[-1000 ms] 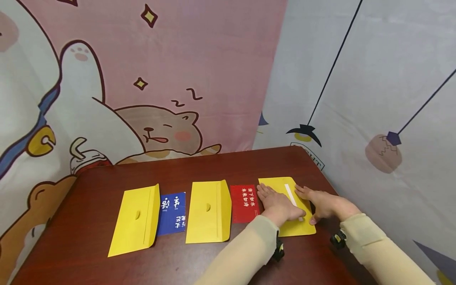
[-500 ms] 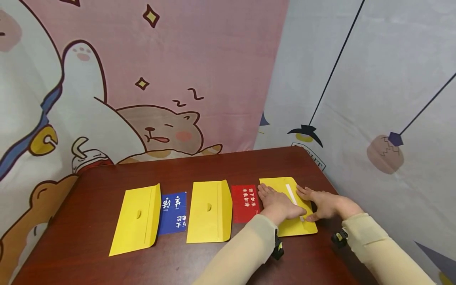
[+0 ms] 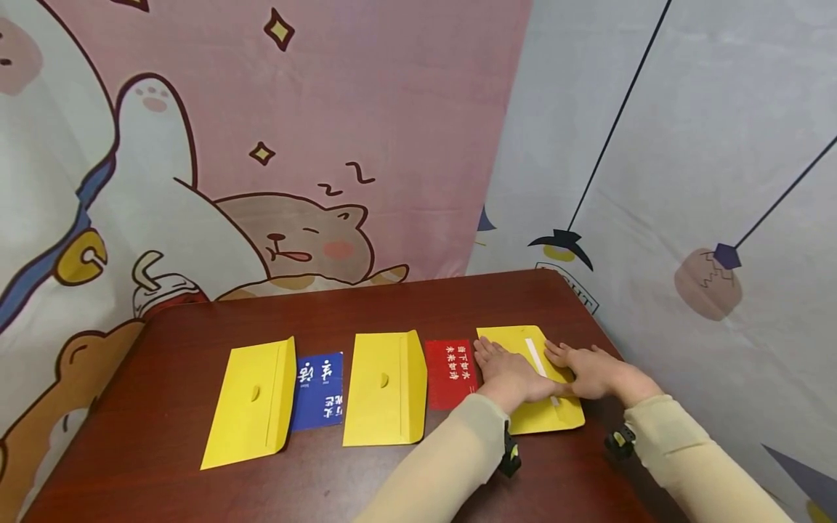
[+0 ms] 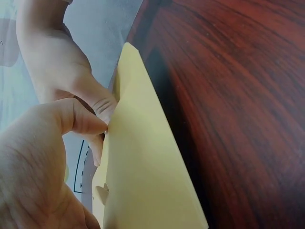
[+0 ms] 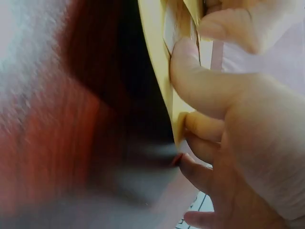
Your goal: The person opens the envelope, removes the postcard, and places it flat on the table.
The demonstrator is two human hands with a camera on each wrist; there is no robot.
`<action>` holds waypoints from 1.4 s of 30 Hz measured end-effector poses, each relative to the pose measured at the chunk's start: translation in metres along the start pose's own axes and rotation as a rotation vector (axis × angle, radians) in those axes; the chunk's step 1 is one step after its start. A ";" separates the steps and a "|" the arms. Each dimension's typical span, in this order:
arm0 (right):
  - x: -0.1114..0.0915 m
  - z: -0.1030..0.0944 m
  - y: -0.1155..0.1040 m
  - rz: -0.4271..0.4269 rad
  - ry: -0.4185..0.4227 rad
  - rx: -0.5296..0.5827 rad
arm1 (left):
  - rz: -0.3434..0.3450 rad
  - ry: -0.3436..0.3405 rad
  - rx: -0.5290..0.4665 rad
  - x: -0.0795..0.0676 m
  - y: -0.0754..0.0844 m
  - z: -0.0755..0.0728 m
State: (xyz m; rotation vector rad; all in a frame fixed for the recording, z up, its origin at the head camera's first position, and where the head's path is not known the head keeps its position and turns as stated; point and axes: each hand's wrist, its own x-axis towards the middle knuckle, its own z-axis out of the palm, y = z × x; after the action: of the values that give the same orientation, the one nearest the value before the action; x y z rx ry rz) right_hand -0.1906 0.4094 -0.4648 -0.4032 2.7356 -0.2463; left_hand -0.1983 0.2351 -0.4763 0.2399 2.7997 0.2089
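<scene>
A yellow envelope (image 3: 532, 421) with a white strip (image 3: 534, 354) along its flap side lies at the table's right in the head view. My left hand (image 3: 513, 374) rests on its body, fingers extended toward the far edge. My right hand (image 3: 595, 372) touches the flap side, fingers spread and pointing away. The two thumbs nearly meet over the strip. In the right wrist view, my right thumb (image 5: 190, 71) presses at the white strip, with fingers along the yellow edge. A red card (image 3: 450, 374) with white characters lies left of this envelope, just beside my left hand.
Two more yellow envelopes, a middle one (image 3: 374, 399) and a left one (image 3: 245, 414), lie with flaps to the right. A blue card (image 3: 318, 399) sits between them. The brown table (image 3: 261, 501) meets printed curtains behind and at right.
My right thumb has slid left from the envelope's near right part to beside the left thumb. The left hand stays in place; the envelopes and cards lie as before.
</scene>
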 end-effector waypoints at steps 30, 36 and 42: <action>0.003 0.015 -0.012 -0.120 -0.017 -0.079 | 0.037 -0.013 0.084 0.003 0.000 0.004; 0.003 0.011 -0.015 -0.107 -0.024 -0.106 | 0.030 0.000 0.081 -0.001 -0.002 0.001; 0.001 0.008 -0.016 -0.108 -0.015 -0.169 | 0.011 0.004 0.083 -0.001 0.000 0.002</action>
State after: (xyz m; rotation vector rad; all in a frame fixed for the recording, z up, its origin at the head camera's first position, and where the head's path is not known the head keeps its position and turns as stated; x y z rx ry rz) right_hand -0.1844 0.3925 -0.4691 -0.5975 2.7322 -0.0395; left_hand -0.1971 0.2348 -0.4782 0.2752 2.8150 0.0962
